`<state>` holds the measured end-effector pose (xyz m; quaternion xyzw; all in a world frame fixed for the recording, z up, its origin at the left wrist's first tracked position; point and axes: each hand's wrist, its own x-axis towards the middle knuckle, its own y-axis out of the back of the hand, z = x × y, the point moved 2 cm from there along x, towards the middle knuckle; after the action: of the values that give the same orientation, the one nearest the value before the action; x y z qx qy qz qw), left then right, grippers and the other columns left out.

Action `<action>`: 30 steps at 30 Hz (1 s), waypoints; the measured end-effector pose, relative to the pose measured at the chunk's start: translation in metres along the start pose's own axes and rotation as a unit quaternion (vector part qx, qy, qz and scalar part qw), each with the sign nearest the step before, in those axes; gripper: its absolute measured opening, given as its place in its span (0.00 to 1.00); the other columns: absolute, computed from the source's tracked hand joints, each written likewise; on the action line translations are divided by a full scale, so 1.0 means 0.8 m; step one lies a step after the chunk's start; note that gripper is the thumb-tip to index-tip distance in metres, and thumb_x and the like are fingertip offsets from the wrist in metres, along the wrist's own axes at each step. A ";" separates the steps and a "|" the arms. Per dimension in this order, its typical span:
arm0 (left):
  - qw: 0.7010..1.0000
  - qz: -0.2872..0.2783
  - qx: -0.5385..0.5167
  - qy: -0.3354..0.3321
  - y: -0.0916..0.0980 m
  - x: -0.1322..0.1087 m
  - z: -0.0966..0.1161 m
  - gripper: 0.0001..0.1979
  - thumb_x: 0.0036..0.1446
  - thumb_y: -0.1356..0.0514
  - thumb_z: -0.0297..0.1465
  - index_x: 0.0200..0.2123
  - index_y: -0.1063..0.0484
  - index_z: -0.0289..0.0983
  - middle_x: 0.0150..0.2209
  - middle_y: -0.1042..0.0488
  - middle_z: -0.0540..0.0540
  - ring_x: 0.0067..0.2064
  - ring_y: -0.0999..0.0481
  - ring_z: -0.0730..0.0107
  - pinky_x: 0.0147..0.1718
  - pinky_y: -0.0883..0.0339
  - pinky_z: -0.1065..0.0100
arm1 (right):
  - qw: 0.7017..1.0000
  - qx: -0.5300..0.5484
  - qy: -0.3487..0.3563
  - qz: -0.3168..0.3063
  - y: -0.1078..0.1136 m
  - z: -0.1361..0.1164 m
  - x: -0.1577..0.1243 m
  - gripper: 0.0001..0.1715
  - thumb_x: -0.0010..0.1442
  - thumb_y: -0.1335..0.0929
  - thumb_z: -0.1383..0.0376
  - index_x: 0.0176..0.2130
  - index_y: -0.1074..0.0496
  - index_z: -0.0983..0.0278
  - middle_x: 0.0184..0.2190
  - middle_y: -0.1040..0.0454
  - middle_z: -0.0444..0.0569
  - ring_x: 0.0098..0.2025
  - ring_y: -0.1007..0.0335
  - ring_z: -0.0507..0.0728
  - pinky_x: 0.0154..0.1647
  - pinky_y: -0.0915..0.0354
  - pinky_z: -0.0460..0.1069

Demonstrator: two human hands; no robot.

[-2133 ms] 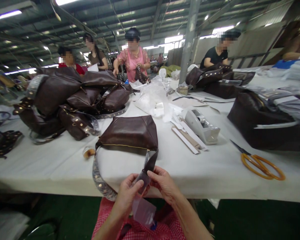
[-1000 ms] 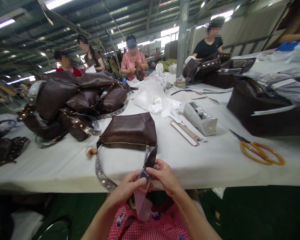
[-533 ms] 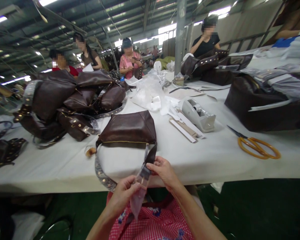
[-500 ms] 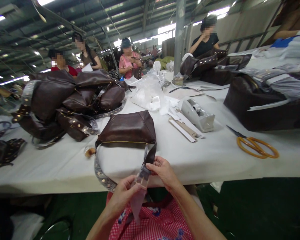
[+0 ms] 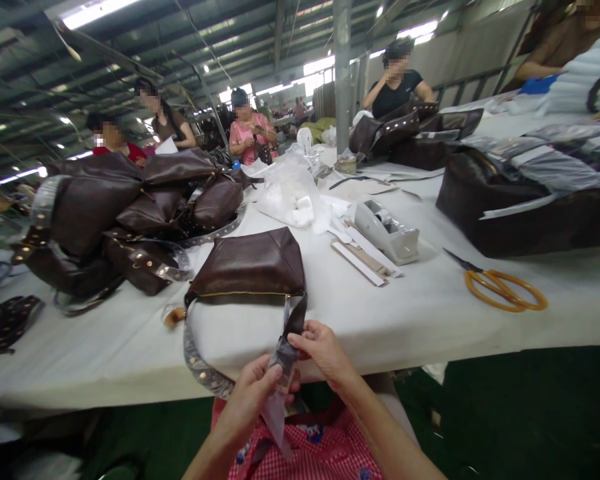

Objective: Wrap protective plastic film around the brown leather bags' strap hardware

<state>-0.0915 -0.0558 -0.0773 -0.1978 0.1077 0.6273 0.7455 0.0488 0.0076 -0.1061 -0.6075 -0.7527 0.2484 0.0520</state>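
Observation:
A dark brown leather handbag [image 5: 250, 263] lies on the white-covered table, its gold zipper edge facing me. Its strap [image 5: 200, 353], wrapped in clear plastic on the left side, loops over the table's front edge. My left hand [image 5: 260, 377] pinches the plastic-wrapped part of the strap near the buckle, and a loose tail of plastic film [image 5: 276, 423] hangs below it. Just above, my right hand [image 5: 320, 347] grips the strap on its right side, thumb on top. The fingertips beneath the strap are partly hidden.
Studded brown bags [image 5: 105, 207] are heaped at the left. A grey tape dispenser [image 5: 387, 233], card strips [image 5: 363, 260] and orange-handled scissors [image 5: 503, 290] lie to the right. Crumpled clear plastic [image 5: 293, 193] sits behind the handbag. Several people work beyond the table.
My left hand has moved up slightly along the strap, closer to my right hand, and the plastic there is more bunched. The whole view has shifted a little.

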 end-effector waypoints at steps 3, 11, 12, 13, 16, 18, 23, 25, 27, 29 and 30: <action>1.000 0.008 0.019 0.014 -0.003 0.003 0.002 0.23 0.51 0.36 0.45 0.42 0.27 0.33 0.33 0.22 0.43 0.33 0.23 0.65 0.30 0.31 0.69 | 1.000 -0.013 -0.003 -0.010 0.001 0.002 0.000 0.21 0.42 0.26 0.55 0.30 0.33 0.65 0.20 0.30 0.40 0.22 0.36 0.49 0.24 0.41 0.44; 0.995 0.022 -0.047 0.090 0.014 -0.003 0.029 0.23 0.44 0.31 0.42 0.37 0.29 0.32 0.29 0.20 0.39 0.25 0.23 0.68 0.23 0.31 0.72 | 0.969 -0.238 0.059 -0.025 0.010 -0.009 -0.005 0.14 0.57 0.36 0.54 0.31 0.32 0.63 0.23 0.26 0.46 0.27 0.28 0.57 0.27 0.34 0.50; 0.994 0.025 -0.045 0.095 0.018 -0.003 0.035 0.22 0.44 0.30 0.42 0.36 0.30 0.32 0.29 0.20 0.38 0.24 0.23 0.68 0.23 0.31 0.72 | 0.947 -0.303 0.108 0.000 0.014 -0.014 -0.007 0.12 0.58 0.36 0.57 0.32 0.31 0.63 0.24 0.26 0.47 0.28 0.28 0.58 0.30 0.33 0.51; 0.994 0.025 -0.040 0.100 0.022 -0.004 0.042 0.22 0.44 0.30 0.41 0.35 0.30 0.32 0.28 0.20 0.38 0.25 0.23 0.67 0.23 0.31 0.72 | 0.913 -0.368 0.173 0.026 0.017 -0.020 -0.010 0.10 0.58 0.35 0.59 0.35 0.30 0.63 0.27 0.24 0.48 0.31 0.27 0.59 0.34 0.32 0.53; 0.993 0.010 -0.028 0.118 0.031 -0.005 0.055 0.20 0.45 0.31 0.40 0.34 0.30 0.32 0.28 0.21 0.37 0.25 0.22 0.65 0.23 0.30 0.71 | 0.765 -0.513 0.387 0.043 0.014 -0.030 -0.015 0.26 0.55 0.32 0.65 0.54 0.33 0.64 0.49 0.27 0.58 0.52 0.32 0.65 0.52 0.36 0.60; 0.991 -0.005 -0.035 0.129 0.034 -0.005 0.061 0.19 0.44 0.31 0.39 0.33 0.30 0.31 0.28 0.21 0.38 0.25 0.22 0.66 0.22 0.31 0.71 | 0.667 -0.564 0.487 -0.001 0.003 -0.027 -0.012 0.37 0.55 0.30 0.62 0.62 0.41 0.63 0.60 0.36 0.61 0.62 0.44 0.68 0.60 0.44 0.65; 0.985 -0.066 -0.062 0.145 0.035 0.003 0.094 0.19 0.45 0.32 0.38 0.33 0.27 0.27 0.28 0.22 0.38 0.26 0.23 0.67 0.23 0.34 0.73 | 0.608 -0.555 0.567 -0.013 -0.027 -0.020 0.019 0.17 0.66 0.38 0.64 0.54 0.33 0.60 0.45 0.24 0.52 0.52 0.31 0.61 0.66 0.60 0.69; 0.982 -0.092 -0.080 0.146 0.038 0.011 0.122 0.22 0.50 0.35 0.42 0.35 0.27 0.26 0.29 0.22 0.38 0.28 0.23 0.67 0.24 0.34 0.73 | 0.665 -0.515 0.540 -0.030 -0.033 -0.031 0.035 0.14 0.68 0.42 0.64 0.44 0.29 0.62 0.34 0.24 0.47 0.40 0.27 0.57 0.66 0.59 0.67; 0.987 -0.083 -0.088 0.108 0.045 0.021 0.153 0.26 0.52 0.39 0.49 0.37 0.27 0.28 0.30 0.22 0.39 0.28 0.22 0.66 0.25 0.33 0.72 | 0.743 -0.468 0.476 -0.046 -0.036 -0.052 0.048 0.17 0.68 0.43 0.61 0.37 0.29 0.62 0.29 0.25 0.46 0.34 0.27 0.56 0.64 0.49 0.64; 0.998 -0.032 -0.059 0.000 0.054 0.032 0.174 0.25 0.52 0.40 0.50 0.36 0.28 0.31 0.28 0.22 0.42 0.27 0.23 0.66 0.26 0.33 0.70 | 0.823 -0.409 0.390 -0.057 -0.036 -0.077 0.056 0.19 0.67 0.43 0.57 0.35 0.30 0.61 0.27 0.25 0.46 0.34 0.27 0.58 0.54 0.37 0.59; 0.997 0.004 -0.032 -0.071 0.057 0.038 0.178 0.22 0.51 0.38 0.48 0.35 0.28 0.33 0.28 0.23 0.43 0.27 0.24 0.67 0.26 0.33 0.70 | 0.857 -0.376 0.346 -0.067 -0.037 -0.089 0.057 0.19 0.66 0.43 0.55 0.36 0.29 0.62 0.28 0.24 0.47 0.35 0.27 0.59 0.49 0.34 0.56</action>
<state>-0.1424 0.0386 0.0308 -0.1758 0.0351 0.6456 0.7423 0.0377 0.0688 -0.0412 -0.5754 -0.7615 -0.2835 0.0929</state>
